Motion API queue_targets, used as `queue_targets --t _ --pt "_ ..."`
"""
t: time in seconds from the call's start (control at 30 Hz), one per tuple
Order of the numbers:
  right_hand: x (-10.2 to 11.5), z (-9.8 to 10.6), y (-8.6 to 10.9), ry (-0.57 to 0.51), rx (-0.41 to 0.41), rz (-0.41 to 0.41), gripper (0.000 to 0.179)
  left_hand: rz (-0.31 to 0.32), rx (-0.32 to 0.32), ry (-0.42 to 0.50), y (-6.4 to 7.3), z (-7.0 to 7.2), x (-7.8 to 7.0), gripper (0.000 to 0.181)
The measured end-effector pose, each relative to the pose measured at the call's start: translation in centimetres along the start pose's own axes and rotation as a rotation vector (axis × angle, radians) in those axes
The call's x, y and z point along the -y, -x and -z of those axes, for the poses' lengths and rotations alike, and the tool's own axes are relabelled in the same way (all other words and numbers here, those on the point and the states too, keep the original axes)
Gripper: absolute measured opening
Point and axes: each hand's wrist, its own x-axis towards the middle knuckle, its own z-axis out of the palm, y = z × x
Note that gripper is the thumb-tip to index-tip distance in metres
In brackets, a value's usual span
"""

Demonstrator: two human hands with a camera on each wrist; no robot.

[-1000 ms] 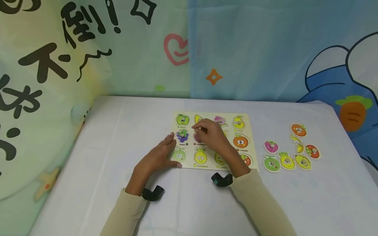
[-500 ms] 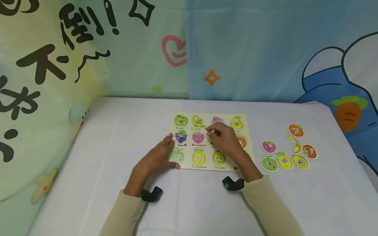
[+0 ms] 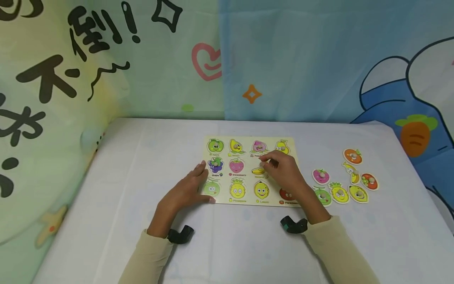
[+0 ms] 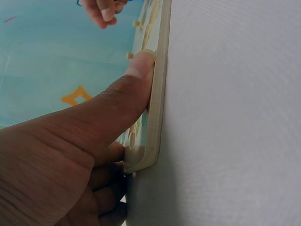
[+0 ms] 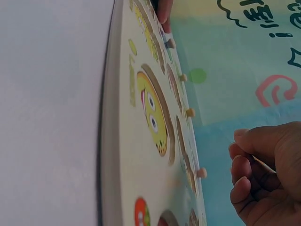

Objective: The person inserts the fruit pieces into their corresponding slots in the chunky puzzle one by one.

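Note:
A cream fruit puzzle board (image 3: 250, 189) lies flat on the white table. My left hand (image 3: 184, 188) grips its near left corner, thumb (image 4: 142, 66) along the near edge and the other fingers at the left side. Above the board's right part hangs my right hand (image 3: 283, 169), its fingers (image 5: 241, 165) loosely curled with nothing between them. Knobbed pieces fill the top row: apple (image 3: 215, 146), mango (image 3: 236, 146), peach (image 3: 259, 147) and pear (image 3: 282, 146). Below the apple sits the grape piece (image 3: 215, 165). Printed faces show in the strawberry (image 3: 236, 166) and lemon (image 3: 261, 190) recesses. My right hand covers the orange place.
Right of the board lie several loose pieces: pink strawberry (image 3: 320, 176), green melon (image 3: 322, 196), pineapple (image 3: 339, 193), lemon (image 3: 358, 193), banana (image 3: 351, 172), orange (image 3: 352, 156) and a red fruit (image 3: 369, 181). A printed curtain (image 3: 291, 63) hangs behind the table.
My right hand has moved right across the board, from above the strawberry place to beside the banana place, uncovering the mango, strawberry and peach. My left hand stays at the corner.

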Motion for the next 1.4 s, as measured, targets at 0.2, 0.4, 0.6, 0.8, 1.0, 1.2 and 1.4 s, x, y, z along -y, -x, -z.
queue_targets --t 0.2,0.4,0.6,0.8,1.0,1.2,1.4 --pt "-0.8 1.2 0.8 0.019 -0.025 -0.010 0.014 0.006 -0.006 0.009 0.1 0.0 -0.1 0.105" --pt "-1.8 2.4 1.6 0.045 -0.031 -0.087 0.016 0.013 -0.005 0.006 0.1 0.1 0.0 0.105" --pt "-2.2 3.5 2.1 0.071 -0.062 -0.094 0.017 0.015 -0.003 0.015 0.2 0.3 0.2 0.104" --pt "-3.0 4.7 3.2 0.114 -0.103 -0.133 0.018 0.018 0.003 0.011 0.2 0.3 0.4 0.104" --pt "-4.5 6.0 4.6 0.161 -0.144 -0.164 0.019 0.010 0.007 0.022 0.2 0.2 0.2 0.104" --pt "-5.5 7.2 5.7 0.183 -0.175 -0.229 0.020 0.003 0.002 0.023 0.3 0.2 -0.1 0.103" --pt "-6.0 8.8 6.6 0.232 -0.165 -0.289 0.025 0.005 0.007 0.029 0.2 0.1 -0.1 0.103"
